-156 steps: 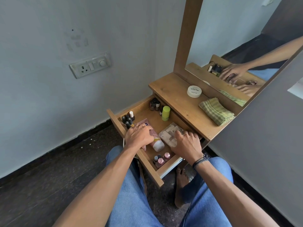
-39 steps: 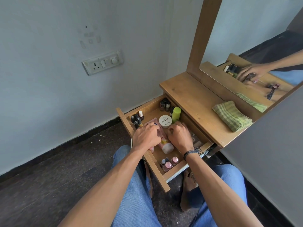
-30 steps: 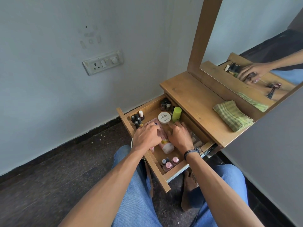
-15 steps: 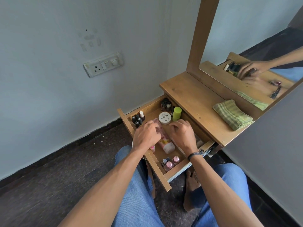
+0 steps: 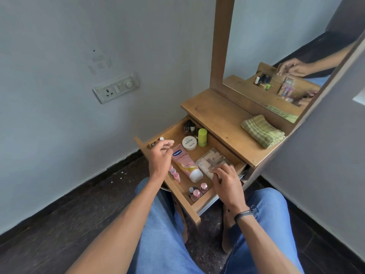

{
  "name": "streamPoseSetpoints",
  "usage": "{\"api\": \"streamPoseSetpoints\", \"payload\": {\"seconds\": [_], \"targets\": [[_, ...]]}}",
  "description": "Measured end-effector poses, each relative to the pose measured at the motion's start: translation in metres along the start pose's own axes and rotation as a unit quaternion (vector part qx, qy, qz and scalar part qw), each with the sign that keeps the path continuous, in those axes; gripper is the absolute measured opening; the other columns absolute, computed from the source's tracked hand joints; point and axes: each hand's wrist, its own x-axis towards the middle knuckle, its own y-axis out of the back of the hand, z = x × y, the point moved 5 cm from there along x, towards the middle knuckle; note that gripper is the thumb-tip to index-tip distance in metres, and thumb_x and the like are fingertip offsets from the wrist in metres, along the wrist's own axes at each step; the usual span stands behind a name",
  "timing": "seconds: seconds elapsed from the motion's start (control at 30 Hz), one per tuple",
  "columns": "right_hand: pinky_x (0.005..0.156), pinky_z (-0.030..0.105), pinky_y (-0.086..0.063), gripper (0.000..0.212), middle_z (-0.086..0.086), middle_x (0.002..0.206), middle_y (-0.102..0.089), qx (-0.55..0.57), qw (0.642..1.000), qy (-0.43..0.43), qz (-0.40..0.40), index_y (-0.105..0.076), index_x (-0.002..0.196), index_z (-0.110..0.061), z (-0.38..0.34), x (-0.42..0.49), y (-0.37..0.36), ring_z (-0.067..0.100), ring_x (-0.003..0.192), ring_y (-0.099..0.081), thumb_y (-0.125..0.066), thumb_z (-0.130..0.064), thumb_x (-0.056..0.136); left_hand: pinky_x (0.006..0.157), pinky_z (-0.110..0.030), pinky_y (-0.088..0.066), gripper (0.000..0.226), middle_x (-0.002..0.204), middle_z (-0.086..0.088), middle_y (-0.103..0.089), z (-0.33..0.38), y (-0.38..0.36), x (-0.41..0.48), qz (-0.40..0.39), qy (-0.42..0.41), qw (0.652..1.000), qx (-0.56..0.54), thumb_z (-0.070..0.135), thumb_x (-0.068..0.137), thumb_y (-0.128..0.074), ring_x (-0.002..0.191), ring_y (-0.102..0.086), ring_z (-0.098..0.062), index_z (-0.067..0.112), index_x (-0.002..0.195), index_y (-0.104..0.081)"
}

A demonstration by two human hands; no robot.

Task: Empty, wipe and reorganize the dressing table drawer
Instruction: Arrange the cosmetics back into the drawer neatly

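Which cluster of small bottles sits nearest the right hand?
The pink-capped bottles in the drawer corner nearest the person, beside the right hand; the dark bottles stand at the far end.

Wooden drawer [image 5: 183, 202] pulled out from the table [image 5: 217, 111], open. Inside: pink tube [image 5: 184, 163] lying flat on a diagonal, white cap toward the near side. White round jar [image 5: 189, 143] just beyond it. Lime-green bottle [image 5: 202, 137] upright, right of the jar. Small dark bottles [image 5: 189, 127] in the far corner. Clear pouch [image 5: 213, 161] flat along the right side. Pink-capped bottles [image 5: 197, 191] upright in the near corner. Green checked cloth [image 5: 262, 130] folded on the table top.
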Motion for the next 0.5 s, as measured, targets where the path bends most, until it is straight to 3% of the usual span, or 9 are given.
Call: {"api": "streamPoseSetpoints", "payload": {"seconds": [0.17,0.3,0.5], "targets": [[0.077,0.041,-0.049,0.018,0.001,0.095,-0.066,-0.033,0.998,-0.02,0.047,-0.075,0.094,-0.013,-0.002,-0.007,0.007,0.025,0.088,-0.054,-0.073,0.0,0.082,0.097,-0.03,-0.051,0.037,0.12,0.003,-0.066,-0.027,0.035,-0.047,0.173,0.106,0.973,-0.111,-0.003,0.089,-0.055,0.111,-0.062,-0.008,0.018,0.116,-0.069],[0.078,0.042,-0.048,0.015,0.001,0.094,-0.066,-0.04,0.998,-0.035,0.039,-0.073,0.092,-0.014,-0.001,-0.008,0.005,0.026,0.088,-0.055,-0.075,-0.003,0.082,0.103,-0.028,-0.041,0.048,0.14,0.0,-0.057,-0.055,0.029,-0.08,0.154,0.22,0.949,-0.168,-0.002,0.095,-0.048,0.127,-0.054,-0.015,0.015,0.139,-0.057],[0.078,0.04,-0.047,0.015,-0.001,0.092,-0.066,-0.033,0.998,-0.034,0.031,-0.073,0.095,-0.017,0.003,-0.008,0.007,0.023,0.087,-0.055,-0.075,-0.008,0.083,0.116,-0.04,-0.032,0.052,0.157,0.001,-0.041,-0.048,0.015,-0.087,0.103,0.238,0.956,-0.136,0.005,0.101,-0.04,0.144,-0.038,-0.02,0.022,0.15,-0.046]]}}
